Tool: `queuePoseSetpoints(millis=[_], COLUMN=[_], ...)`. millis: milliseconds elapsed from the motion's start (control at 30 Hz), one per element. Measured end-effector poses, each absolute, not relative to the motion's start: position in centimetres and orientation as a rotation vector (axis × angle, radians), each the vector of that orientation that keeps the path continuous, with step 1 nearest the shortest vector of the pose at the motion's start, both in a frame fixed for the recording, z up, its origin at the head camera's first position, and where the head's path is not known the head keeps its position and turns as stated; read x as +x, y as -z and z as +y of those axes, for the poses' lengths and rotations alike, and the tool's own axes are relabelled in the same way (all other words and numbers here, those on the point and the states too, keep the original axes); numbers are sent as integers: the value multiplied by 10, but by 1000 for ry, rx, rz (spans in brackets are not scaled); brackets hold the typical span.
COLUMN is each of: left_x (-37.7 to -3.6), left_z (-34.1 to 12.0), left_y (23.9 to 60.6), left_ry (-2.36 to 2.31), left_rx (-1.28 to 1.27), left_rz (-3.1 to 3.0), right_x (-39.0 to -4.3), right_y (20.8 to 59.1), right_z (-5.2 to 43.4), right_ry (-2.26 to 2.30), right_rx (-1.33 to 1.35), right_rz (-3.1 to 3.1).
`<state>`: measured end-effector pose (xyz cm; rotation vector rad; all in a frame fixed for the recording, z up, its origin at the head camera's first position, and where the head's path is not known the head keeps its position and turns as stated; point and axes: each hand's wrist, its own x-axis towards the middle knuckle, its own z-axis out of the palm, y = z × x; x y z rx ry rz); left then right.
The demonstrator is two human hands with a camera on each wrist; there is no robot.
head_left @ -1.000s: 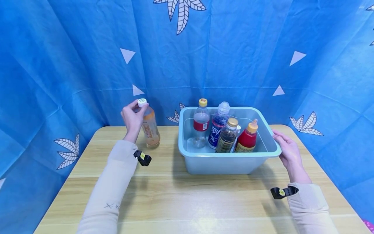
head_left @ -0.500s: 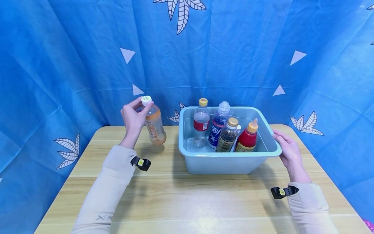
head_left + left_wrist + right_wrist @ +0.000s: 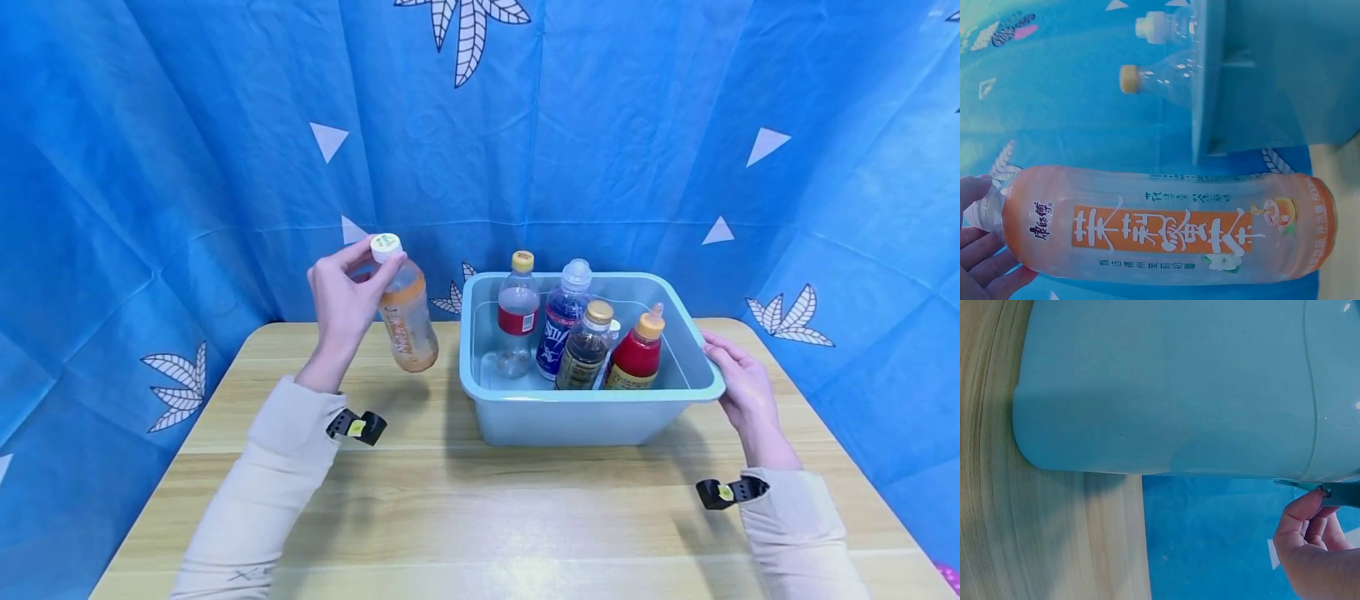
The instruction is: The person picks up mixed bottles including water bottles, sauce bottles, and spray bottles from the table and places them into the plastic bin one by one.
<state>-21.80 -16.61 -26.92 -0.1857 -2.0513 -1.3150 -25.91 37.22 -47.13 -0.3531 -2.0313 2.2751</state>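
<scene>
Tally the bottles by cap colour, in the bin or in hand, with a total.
Yellow caps: 3, on the red-label bottle, dark bottle and red bottle
White cap: 1, orange bottle in the left hand
Clear cap: 1, blue bottle
Total: 5

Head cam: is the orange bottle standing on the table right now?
No, the left hand holds the orange bottle tilted in the air above the table, left of the bin.

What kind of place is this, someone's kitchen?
Probably not a kitchen: it looks like a staged recording booth. A blue leaf-print cloth backdrop wraps round a bare wooden table, and small black cameras are strapped to both wrists.
</scene>
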Motion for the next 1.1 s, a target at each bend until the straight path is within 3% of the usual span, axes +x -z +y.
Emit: queuePoseSetpoints(millis=[167, 400, 733, 1100], left_x=[-204, -196, -189, -179], left_z=[-158, -151, -142, -123], left_y=[250, 234, 220, 206], left_ry=[1310, 1305, 1327, 1381], left_rx=[-240, -344, -422, -497], left_rz=[-2026, -1968, -1907, -1870], right_x=[-214, -218, -194, -190], right_y=[400, 408, 372, 365], right_z=[319, 324, 295, 290], right_ry=[-2323, -2304, -2346, -2372], right_rx=[-385, -345, -327, -320], right_rz=[-2012, -2007, -1953, -1937])
